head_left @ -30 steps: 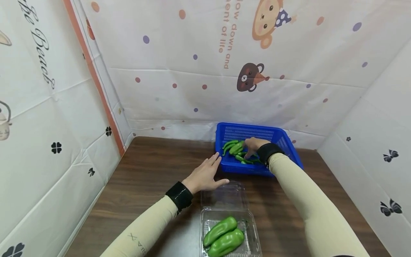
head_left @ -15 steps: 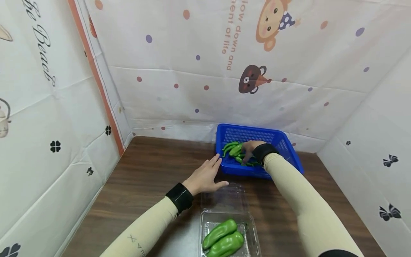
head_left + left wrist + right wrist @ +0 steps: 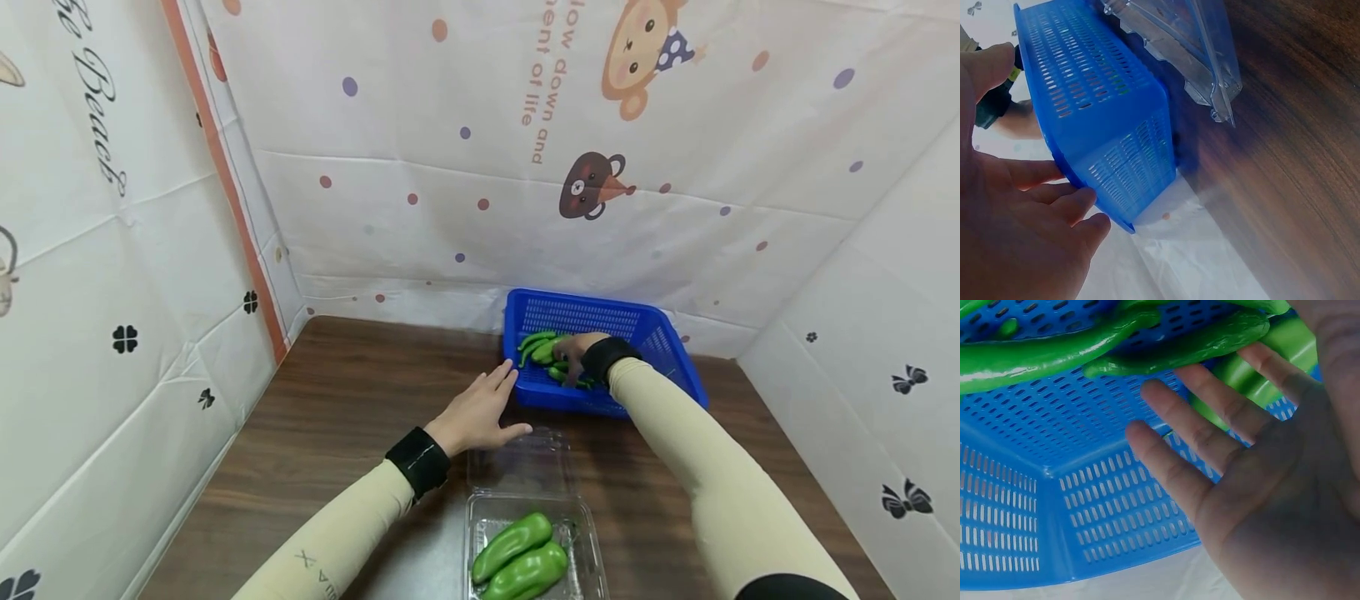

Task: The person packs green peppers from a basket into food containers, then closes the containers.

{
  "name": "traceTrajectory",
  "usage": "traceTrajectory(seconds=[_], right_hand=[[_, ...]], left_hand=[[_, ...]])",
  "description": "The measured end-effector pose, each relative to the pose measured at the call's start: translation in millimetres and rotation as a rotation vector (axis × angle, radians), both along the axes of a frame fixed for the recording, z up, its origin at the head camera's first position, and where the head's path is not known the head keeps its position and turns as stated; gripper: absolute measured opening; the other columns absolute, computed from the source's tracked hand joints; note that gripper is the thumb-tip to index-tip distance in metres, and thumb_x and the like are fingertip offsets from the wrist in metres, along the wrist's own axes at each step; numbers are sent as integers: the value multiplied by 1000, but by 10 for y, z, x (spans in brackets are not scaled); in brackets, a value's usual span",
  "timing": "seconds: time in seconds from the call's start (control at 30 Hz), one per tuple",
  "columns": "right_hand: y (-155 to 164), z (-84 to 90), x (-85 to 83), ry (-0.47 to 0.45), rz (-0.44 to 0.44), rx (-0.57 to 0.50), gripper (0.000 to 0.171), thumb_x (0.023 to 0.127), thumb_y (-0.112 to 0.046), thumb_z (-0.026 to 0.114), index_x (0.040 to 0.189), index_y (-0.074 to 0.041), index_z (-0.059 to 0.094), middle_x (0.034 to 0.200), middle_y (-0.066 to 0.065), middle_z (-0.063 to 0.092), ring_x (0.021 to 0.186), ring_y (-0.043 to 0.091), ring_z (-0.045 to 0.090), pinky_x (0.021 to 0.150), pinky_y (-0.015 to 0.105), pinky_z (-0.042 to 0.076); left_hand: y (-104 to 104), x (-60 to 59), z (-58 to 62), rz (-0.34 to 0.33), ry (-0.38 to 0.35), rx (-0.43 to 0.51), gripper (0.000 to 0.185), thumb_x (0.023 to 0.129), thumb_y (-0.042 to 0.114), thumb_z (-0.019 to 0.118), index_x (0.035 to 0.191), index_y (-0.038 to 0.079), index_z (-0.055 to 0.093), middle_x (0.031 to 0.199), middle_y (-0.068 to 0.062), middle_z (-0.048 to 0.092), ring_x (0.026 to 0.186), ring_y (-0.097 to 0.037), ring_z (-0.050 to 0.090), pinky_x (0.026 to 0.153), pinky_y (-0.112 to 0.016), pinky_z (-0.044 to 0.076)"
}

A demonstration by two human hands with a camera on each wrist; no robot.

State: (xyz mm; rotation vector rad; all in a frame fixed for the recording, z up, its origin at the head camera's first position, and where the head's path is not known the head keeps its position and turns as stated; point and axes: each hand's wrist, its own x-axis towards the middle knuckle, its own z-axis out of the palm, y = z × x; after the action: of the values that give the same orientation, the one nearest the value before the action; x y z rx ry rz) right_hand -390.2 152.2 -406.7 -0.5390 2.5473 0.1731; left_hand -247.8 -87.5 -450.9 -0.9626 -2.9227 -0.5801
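My right hand (image 3: pixel 579 350) reaches into a blue plastic basket (image 3: pixel 588 310) with green peppers at its left part. In the right wrist view the fingers are nearly straight, their tips at a slim green chili (image 3: pixel 1191 349) and a thicker light-green pepper (image 3: pixel 1235 375). Whether they press on either I cannot tell; the thumb is partly out of view. A long curved green chili (image 3: pixel 1041 359) lies beyond. My left hand (image 3: pixel 474 417), fingers extended, touches the basket's near-left corner; in the left wrist view its fingertips rest against the blue rim (image 3: pixel 1063 165).
Nearer the person stands a clear plastic box (image 3: pixel 588 533) holding two large green peppers (image 3: pixel 525 571). Its clear lid (image 3: pixel 517 471) is folded back flat toward the basket, on the brown wooden table (image 3: pixel 360 383). Printed white sheets (image 3: pixel 420 225) hang around the table.
My right hand has shifted slightly left within the basket, over the peppers. My left hand stays at the basket's corner. The view has tilted slightly.
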Motion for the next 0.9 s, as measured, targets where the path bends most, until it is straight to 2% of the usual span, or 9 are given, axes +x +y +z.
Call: traceTrajectory(seconds=[0.2, 0.43, 0.57, 0.7, 0.8, 0.9], right_hand=[[13, -65, -79, -9, -37, 22, 65, 86, -30, 85, 142, -14, 56, 148, 14, 54, 123, 35, 58, 89, 49, 57], [16, -89, -104, 10, 12, 11, 59, 88, -34, 83, 137, -12, 59, 143, 14, 57, 119, 35, 59, 88, 49, 56], [-9, -71, -69, 33, 27, -2, 49, 94, -34, 77, 135, -11, 61, 140, 14, 59, 116, 33, 61, 89, 49, 55], [-63, -27, 5, 47, 35, -29, 43, 95, -24, 76, 133, -8, 63, 135, 15, 62, 112, 31, 63, 89, 48, 56], [-93, -21, 51, 53, 69, -41, 35, 92, -15, 78, 125, -6, 68, 124, 12, 66, 99, 26, 63, 81, 42, 56], [-110, -50, 71, 60, 123, -18, 20, 91, -10, 79, 109, -6, 71, 101, 5, 67, 82, 19, 55, 68, 33, 48]], left_hand=[[1, -1, 12, 2, 1, 1, 90, 98, 55, 63, 160, -2, 30, 169, -19, 21, 155, -26, 25, 125, -46, 21], [-11, 4, 0, 0, 11, 5, 89, 98, 54, 64, 159, -2, 31, 168, -20, 22, 154, -26, 26, 125, -46, 24], [-19, 3, -10, -9, 24, 2, 89, 99, 54, 63, 159, -3, 31, 167, -22, 22, 155, -27, 25, 125, -47, 24], [-21, 3, -13, -6, 18, -4, 90, 99, 55, 62, 159, -4, 30, 168, -21, 21, 155, -26, 24, 125, -46, 22], [-21, 5, -18, 0, 12, -6, 90, 98, 55, 62, 159, -3, 30, 169, -19, 20, 155, -26, 23, 126, -45, 21], [-17, 8, -33, -2, 11, -8, 90, 98, 55, 63, 160, -2, 29, 169, -19, 20, 155, -26, 23, 126, -45, 21]])
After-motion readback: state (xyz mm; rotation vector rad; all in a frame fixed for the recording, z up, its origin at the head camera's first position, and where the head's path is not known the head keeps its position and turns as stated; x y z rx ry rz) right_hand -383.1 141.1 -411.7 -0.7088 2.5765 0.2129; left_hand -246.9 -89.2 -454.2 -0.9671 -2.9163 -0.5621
